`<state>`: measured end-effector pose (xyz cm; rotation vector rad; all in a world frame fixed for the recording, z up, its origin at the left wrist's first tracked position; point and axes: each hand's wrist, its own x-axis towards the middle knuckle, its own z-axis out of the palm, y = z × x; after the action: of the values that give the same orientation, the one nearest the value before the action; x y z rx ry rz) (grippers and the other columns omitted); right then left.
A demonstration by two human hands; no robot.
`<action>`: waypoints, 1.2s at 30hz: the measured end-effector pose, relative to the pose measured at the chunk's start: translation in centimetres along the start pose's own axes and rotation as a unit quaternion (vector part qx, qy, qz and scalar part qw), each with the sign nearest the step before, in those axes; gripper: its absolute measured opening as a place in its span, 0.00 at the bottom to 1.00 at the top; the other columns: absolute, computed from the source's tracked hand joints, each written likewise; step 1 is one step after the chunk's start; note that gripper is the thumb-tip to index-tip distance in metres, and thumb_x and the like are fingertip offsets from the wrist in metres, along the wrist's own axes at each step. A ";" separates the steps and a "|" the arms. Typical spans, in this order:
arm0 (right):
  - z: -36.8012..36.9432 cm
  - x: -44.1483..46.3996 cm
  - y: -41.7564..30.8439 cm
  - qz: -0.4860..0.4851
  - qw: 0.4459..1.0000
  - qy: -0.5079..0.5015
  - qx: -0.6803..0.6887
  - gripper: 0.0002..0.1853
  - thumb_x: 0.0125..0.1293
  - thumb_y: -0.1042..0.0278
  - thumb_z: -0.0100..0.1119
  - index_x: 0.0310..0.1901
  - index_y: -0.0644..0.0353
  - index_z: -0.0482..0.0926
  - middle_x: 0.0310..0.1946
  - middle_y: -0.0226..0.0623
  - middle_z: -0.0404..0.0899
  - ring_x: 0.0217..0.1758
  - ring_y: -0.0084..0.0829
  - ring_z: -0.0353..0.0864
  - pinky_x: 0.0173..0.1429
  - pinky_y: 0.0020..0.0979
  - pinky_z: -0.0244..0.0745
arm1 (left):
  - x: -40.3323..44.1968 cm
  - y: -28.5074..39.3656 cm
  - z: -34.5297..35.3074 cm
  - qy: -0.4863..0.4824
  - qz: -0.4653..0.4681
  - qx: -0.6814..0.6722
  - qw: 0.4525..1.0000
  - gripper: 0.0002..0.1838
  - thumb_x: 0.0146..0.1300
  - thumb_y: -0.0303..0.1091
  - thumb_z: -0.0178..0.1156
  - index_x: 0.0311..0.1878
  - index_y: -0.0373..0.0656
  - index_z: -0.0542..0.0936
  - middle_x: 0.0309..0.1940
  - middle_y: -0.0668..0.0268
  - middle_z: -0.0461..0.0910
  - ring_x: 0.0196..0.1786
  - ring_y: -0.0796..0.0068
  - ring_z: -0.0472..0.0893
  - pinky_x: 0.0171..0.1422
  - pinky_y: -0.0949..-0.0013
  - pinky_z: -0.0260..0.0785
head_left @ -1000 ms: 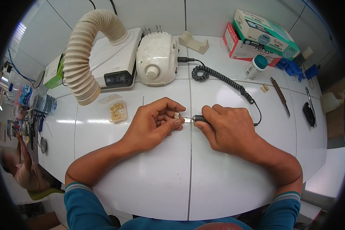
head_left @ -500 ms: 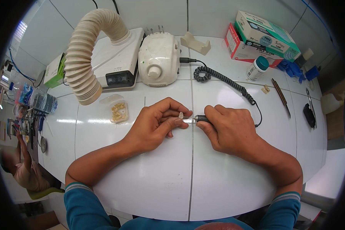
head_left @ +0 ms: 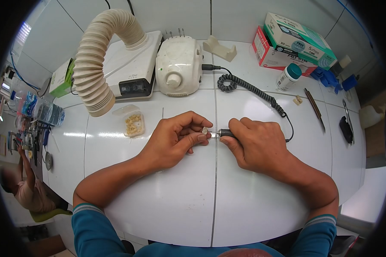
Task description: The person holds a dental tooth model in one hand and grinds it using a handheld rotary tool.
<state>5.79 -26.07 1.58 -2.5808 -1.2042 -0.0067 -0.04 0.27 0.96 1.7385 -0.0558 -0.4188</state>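
Observation:
My left hand (head_left: 169,139) pinches a small off-white piece that looks like a dental crown (head_left: 204,130) between thumb and fingers. My right hand (head_left: 261,143) is wrapped round a black and silver rotary handpiece (head_left: 225,132), which points left. Its metal tip meets or nearly meets the crown; contact cannot be made out at this size. A coiled black cord (head_left: 255,94) runs from the handpiece up to a white motor control unit (head_left: 178,64) with a round knob. Left of my left hand stands an opened clear plastic box (head_left: 142,132) of yellowish tooth-like pieces.
A ribbed suction hose (head_left: 90,64) arches from a white machine (head_left: 116,77) at back left. At right lie a pointed brown tool (head_left: 315,109), a small tooth-like piece (head_left: 297,100) and a teal-capped bottle (head_left: 288,78). Mask boxes (head_left: 296,40) stand behind. Another person (head_left: 32,190) sits far left.
The crown has turned and shifted slightly right and down in my left fingers, nearer the handpiece. My right hand has barely moved.

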 end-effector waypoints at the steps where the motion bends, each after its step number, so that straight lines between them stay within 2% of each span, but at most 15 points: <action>1: 0.0 0.0 0.0 0.001 1.000 -0.003 -0.001 0.20 0.85 0.47 0.63 0.42 0.58 0.81 0.27 0.39 0.84 0.27 0.44 0.88 0.29 0.46 0.78 | 0.0 0.0 0.0 -0.001 -0.001 0.001 1.000 0.15 0.86 0.31 0.65 0.70 0.40 0.82 0.58 0.61 0.92 0.61 0.75 0.93 0.47 0.76 0.81; 20: 0.1 -0.1 0.0 -0.008 1.000 0.002 -0.011 0.19 0.84 0.47 0.65 0.42 0.56 0.82 0.27 0.38 0.84 0.26 0.42 0.89 0.28 0.43 0.78 | 0.0 0.1 0.0 -0.002 -0.007 0.005 1.000 0.16 0.85 0.31 0.66 0.70 0.40 0.84 0.58 0.61 0.93 0.61 0.75 0.93 0.47 0.76 0.82; 32: 0.0 -0.3 0.0 -0.010 1.000 0.009 -0.007 0.20 0.82 0.47 0.66 0.42 0.57 0.81 0.28 0.38 0.84 0.25 0.43 0.88 0.27 0.44 0.78 | 0.1 -0.4 -0.1 -0.001 0.008 0.031 0.999 0.16 0.84 0.31 0.68 0.68 0.38 0.85 0.52 0.65 0.91 0.54 0.80 0.91 0.48 0.76 0.82; 36: 0.0 -0.2 0.0 -0.005 1.000 0.007 -0.007 0.20 0.83 0.47 0.65 0.41 0.57 0.81 0.28 0.38 0.84 0.26 0.43 0.88 0.27 0.45 0.78 | 0.2 -0.6 0.0 0.011 0.032 0.037 0.999 0.14 0.82 0.30 0.70 0.65 0.36 0.85 0.46 0.69 0.88 0.46 0.86 0.86 0.46 0.77 0.78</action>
<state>5.67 -26.19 1.52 -2.5827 -1.2158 -0.0341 0.01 0.40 0.34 1.8090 -0.1110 -0.3548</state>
